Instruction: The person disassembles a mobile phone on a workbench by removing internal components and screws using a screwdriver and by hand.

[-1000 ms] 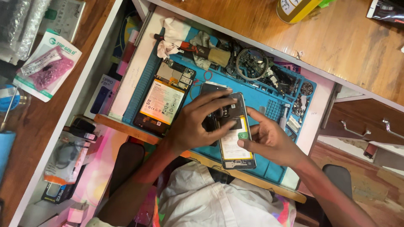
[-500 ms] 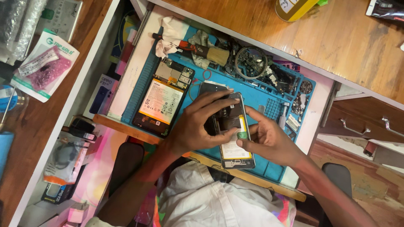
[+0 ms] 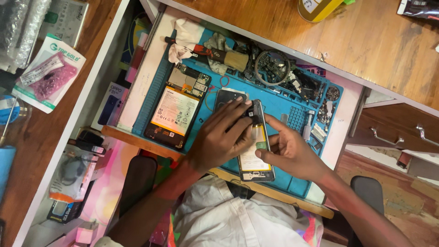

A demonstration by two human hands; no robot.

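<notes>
A person seated at a wooden bench [image 3: 375, 41] works over an opened smartphone [image 3: 255, 155] lying back-up on a blue repair mat [image 3: 283, 112]. The left hand [image 3: 219, 139] is spread flat across the upper half of the phone, fingers extended and pressing down on it rather than closed around it. The right hand [image 3: 286, 151] is loosely curled at the phone's right edge, thumb and fingertips touching the frame; whether it pinches a small tool cannot be told. Just to the left on the mat lies a second opened phone [image 3: 176, 110] (its battery and circuit board exposed). Along the mat's far edge sit a brush [image 3: 228, 58], a white cloth [image 3: 185, 39], a round magnifier [image 3: 270, 66] and a scatter of small parts [image 3: 315, 91]. A yellow tin [image 3: 318, 8] stands on the bench beyond.
</notes>
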